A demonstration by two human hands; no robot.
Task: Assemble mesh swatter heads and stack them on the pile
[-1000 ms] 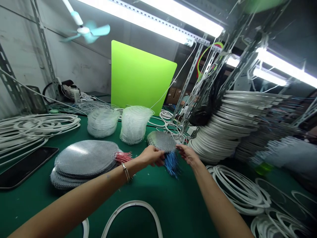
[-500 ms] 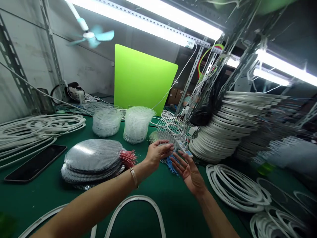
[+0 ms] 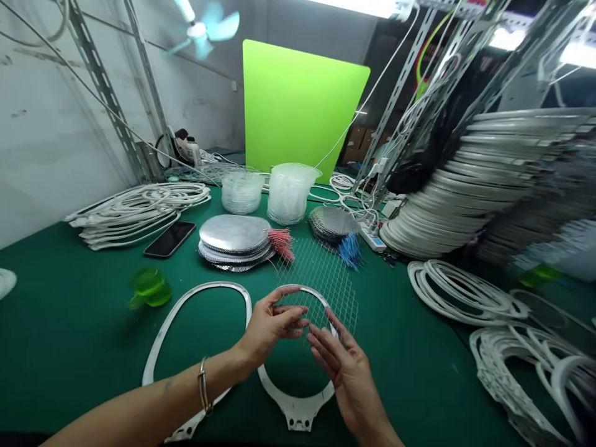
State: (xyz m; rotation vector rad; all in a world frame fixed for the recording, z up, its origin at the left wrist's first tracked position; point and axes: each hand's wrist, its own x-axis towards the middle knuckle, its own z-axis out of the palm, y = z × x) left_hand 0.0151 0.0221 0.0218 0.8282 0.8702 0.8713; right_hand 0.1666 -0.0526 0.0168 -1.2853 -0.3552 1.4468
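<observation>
The clear mesh sheet (image 3: 333,282) extends from between the hands toward the far side, above a white ring (image 3: 300,406); it appears light, thin and springy, likely to flex or snag—grasp it by the rim, not the open cells. The left hand (image 3: 265,326) appears to pinch its near edge between thumb and fingers, while the right hand (image 3: 351,375) lies alongside with fingers extended, and whether these grip the mesh cannot be told. Beneath both hands is a smooth green tabletop (image 3: 419,379); beyond them—an upright lime-green board (image 3: 302,112), a blurred fan (image 3: 197,31) and, leftward, a pale wall (image 3: 46,143).
</observation>
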